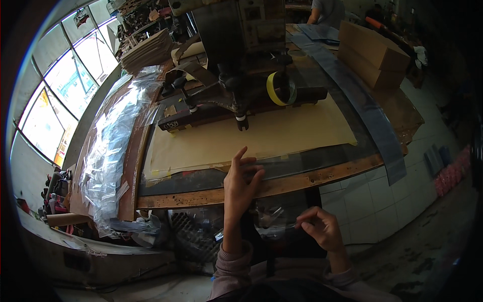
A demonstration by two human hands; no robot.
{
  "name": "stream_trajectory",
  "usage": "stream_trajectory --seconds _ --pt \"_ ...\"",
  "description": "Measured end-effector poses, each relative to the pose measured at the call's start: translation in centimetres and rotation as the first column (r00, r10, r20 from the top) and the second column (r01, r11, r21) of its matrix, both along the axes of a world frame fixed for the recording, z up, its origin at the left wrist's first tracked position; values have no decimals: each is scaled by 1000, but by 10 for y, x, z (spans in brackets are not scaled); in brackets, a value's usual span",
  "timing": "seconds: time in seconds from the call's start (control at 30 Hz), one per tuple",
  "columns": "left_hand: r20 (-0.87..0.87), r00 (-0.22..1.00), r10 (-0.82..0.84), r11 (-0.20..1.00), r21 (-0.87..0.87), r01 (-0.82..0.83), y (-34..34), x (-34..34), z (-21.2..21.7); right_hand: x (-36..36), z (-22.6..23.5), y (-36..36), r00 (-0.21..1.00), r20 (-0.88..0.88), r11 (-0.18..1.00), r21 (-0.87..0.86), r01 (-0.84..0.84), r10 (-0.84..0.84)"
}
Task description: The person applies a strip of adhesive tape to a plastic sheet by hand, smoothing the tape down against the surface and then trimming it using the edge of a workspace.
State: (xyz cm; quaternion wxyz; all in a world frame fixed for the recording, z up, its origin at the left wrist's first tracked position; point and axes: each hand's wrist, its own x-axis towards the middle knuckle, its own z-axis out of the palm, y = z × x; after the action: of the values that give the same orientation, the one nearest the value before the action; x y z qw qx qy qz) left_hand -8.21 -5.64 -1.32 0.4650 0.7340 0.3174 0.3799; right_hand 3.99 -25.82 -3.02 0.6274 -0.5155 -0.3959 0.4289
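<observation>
My left hand [240, 183] reaches over the wooden front edge of the worktable, its fingers stretched and apart, with nothing visible in its grasp. Just beyond its fingertips lies a cream-coloured sheet [282, 133] on the dark table surface. Lower and to the right, my right hand [323, 230] is closed in a pinch in front of the table. Clear plastic film [274, 230] with faint glints runs to its fingertips, though its outline is hard to make out. Above the sheet stands a dark press with a long bar [201, 116] and a forked metal arm [242, 122].
A yellow-green tape roll [274, 89] hangs at the bar. Shiny clear plastic pieces [113, 146] pile up on the left. Bluish plastic strip [359, 95] drapes over the right side, beside a cardboard box [372, 55]. Another person [329, 12] is at the back.
</observation>
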Motion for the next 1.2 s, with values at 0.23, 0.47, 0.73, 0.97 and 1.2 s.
stream_trajectory --seconds 0.23,0.47,0.73,0.97,1.2 --pt "368 929 -47 971 -200 128 -8 15 7 6 -2 6 995 -67 997 -32 -71 69" --pt "461 887 -35 923 -325 206 -4 14 10 8 1 16 988 120 995 31 -98 94" --pt "584 810 -51 814 -445 373 -10 1 10 7 7 18 929 310 971 57 -232 203" --pt "828 457 324 643 -547 536 -31 -49 9 -7 1 12 935 4 928 120 -353 355" --pt "998 -56 -11 621 51 782 6 -176 -1 43 -24 -13 522 15 498 -327 -803 853"
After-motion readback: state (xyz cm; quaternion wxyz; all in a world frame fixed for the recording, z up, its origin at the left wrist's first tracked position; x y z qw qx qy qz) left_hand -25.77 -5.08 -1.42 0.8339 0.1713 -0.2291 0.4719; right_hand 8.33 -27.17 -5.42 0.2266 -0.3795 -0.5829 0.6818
